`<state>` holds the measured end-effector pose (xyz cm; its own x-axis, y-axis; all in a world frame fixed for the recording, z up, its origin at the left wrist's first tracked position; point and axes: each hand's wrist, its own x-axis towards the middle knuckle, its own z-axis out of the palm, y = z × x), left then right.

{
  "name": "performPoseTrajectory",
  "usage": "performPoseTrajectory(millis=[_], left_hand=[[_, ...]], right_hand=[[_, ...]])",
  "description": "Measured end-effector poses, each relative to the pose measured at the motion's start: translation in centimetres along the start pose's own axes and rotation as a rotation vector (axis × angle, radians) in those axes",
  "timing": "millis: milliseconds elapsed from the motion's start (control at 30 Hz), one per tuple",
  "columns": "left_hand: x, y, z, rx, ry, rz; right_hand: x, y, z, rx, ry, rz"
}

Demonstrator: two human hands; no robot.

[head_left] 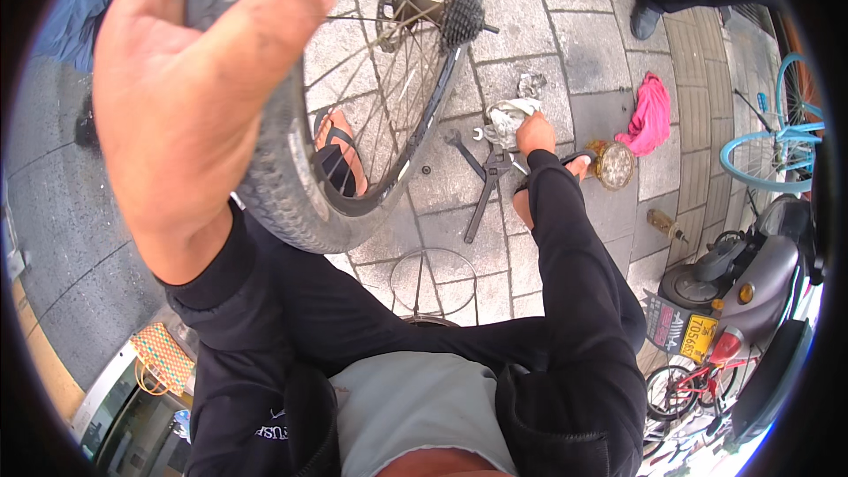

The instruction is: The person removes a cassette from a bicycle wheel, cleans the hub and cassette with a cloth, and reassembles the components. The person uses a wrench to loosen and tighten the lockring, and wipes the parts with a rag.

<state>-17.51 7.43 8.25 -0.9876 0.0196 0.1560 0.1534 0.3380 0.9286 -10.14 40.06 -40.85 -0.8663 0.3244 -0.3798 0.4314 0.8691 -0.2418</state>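
My left hand (pixel 185 97) is closed around the tyre of a bicycle wheel (pixel 296 203), thumb lying across its side, and holds it raised close to me. Toward the wheel's far side show a disc rotor (pixel 402 4) and a black sprocket cassette (pixel 462 16). Down at the paving my right hand (pixel 536 134) grips a crumpled white rag (pixel 508 117); its fingertips are mostly hidden. Just left of that hand lie an adjustable wrench (pixel 464 152) and a long dark wrench (pixel 481 203), with other metal tools partly covering one another.
A round tin (pixel 612 165) stands beside my right foot, near a pink cloth (pixel 649 115). A screwdriver (pixel 664 224) lies farther right. Parked scooter (pixel 760 283) and blue bicycle (pixel 760 159) line the right side. Another person's shoes (pixel 645 22) are at the far right.
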Motion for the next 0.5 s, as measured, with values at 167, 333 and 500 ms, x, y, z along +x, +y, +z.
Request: performPoseTrajectory(millis=[167, 333, 500], left_hand=[[1.5, -1.1, 0.2, -0.566, -0.114, 0.143], [-0.1, 0.5, -1.4, -0.151, -0.014, 0.093], [-1.0, 1.0, -4.1, -0.060, -0.018, 0.114]], right_hand=[[-1.2, -0.9, -1.6, 0.187, 0.029, 0.039], [-3.7, -3.5, -6.9, 1.152, 0.100, 0.184], [-3.7, -9.1, -17.1, 1.397, 0.111, -0.330]])
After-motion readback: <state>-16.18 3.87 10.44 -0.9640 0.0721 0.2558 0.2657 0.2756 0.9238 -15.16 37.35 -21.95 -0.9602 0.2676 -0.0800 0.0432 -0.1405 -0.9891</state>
